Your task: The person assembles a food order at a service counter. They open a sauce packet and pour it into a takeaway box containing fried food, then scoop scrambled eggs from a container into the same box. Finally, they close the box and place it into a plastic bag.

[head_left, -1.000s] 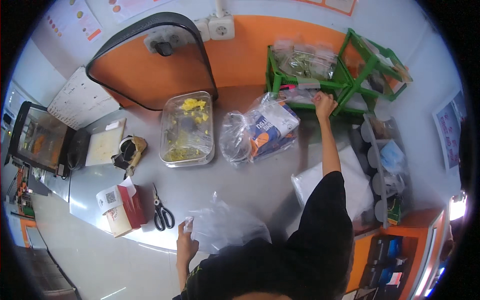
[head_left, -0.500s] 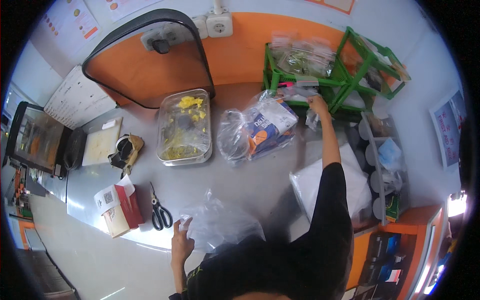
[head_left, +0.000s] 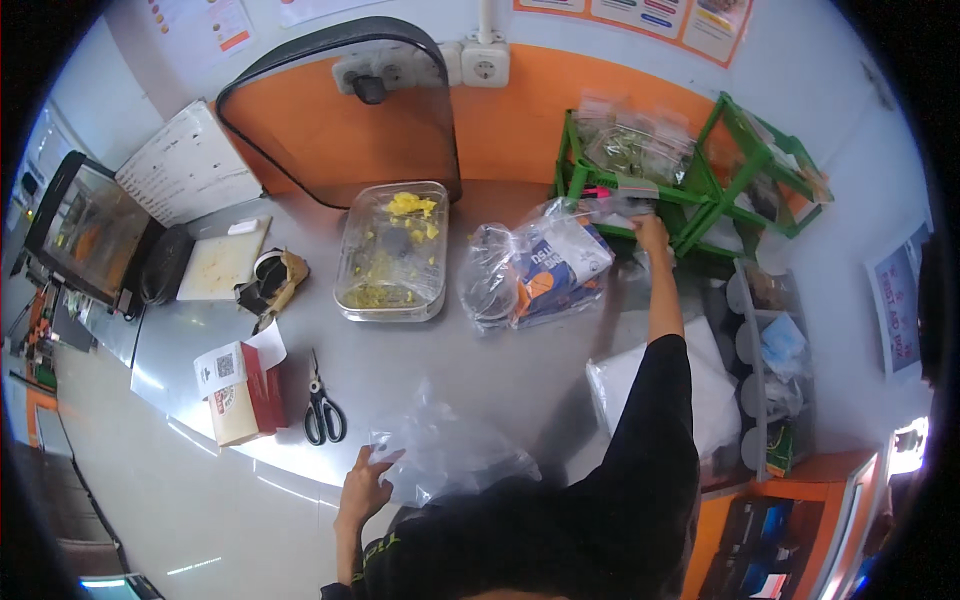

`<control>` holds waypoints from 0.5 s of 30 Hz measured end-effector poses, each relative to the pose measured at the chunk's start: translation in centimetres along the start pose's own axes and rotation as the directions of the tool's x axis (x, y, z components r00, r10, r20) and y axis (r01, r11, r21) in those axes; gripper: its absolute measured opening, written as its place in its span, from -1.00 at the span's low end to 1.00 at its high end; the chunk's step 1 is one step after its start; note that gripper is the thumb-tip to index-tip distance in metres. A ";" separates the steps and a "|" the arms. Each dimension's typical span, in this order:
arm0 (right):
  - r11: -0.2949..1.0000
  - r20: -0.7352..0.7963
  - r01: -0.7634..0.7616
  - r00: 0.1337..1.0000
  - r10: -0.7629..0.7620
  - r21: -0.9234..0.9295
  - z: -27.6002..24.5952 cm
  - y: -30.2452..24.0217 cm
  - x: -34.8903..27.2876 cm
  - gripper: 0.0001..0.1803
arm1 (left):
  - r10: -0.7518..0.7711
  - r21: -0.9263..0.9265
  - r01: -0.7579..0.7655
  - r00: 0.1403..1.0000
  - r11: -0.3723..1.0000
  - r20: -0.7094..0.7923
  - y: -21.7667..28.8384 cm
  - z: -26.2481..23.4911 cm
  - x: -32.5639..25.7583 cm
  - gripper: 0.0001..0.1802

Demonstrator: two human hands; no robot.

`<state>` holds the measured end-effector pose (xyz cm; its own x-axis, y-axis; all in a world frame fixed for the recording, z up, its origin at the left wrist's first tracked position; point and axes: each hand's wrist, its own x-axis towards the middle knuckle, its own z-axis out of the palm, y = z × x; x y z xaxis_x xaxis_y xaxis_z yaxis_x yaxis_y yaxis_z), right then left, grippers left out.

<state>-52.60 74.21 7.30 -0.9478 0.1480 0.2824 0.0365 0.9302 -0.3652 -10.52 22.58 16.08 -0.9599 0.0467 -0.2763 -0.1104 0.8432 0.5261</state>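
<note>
My left hand (head_left: 366,486) is at the table's near edge, its fingers closed on the rim of a clear plastic bag (head_left: 455,450). That bag lies loose and crumpled in front of my body. Stretched far forward, my right hand (head_left: 653,238) is at the lower tier of a green plastic basket rack (head_left: 690,200). Its fingers look closed among clear plastic packets, but what they grip is hard to make out. Just left of it lies a clear bag holding a blue, white and orange packet (head_left: 560,265).
A lidded glass dish (head_left: 350,300) with yellow pieces stands mid-table. Scissors (head_left: 322,410) and a red-and-white box (head_left: 245,395) lie at left, near a cutting board (head_left: 222,268). White sheets (head_left: 700,400) lie under my right arm. A grey organiser (head_left: 755,370) lines the right side.
The whole view has shifted, so things appear slightly lower and to the right. My right hand stays by the green rack, and my left hand remains on the clear bag.
</note>
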 end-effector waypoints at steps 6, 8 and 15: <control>0.995 -0.264 -0.090 0.961 0.076 -0.041 -2.5 -1.1 -1.0 -0.86 | 0.029 -0.018 -0.028 0.999 0.999 0.036 0.3 -0.4 -0.4 -0.43; 0.998 -0.289 -0.034 0.957 0.019 -0.045 -4.1 -1.5 -2.4 -0.86 | -0.024 -0.126 0.030 0.999 0.992 0.046 1.3 -1.2 -0.6 -0.46; 0.698 -0.349 0.166 0.929 0.127 0.697 -12.9 -7.8 -14.7 -0.73 | 0.104 -0.022 -0.113 0.965 0.993 -0.242 0.5 -0.8 2.0 -0.26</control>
<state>-34.87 69.13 17.39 -0.7650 0.3727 0.5252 -0.3528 0.4398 -0.8259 -12.75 22.67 16.43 -0.9999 0.0033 -0.0167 -0.0068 0.8203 0.5718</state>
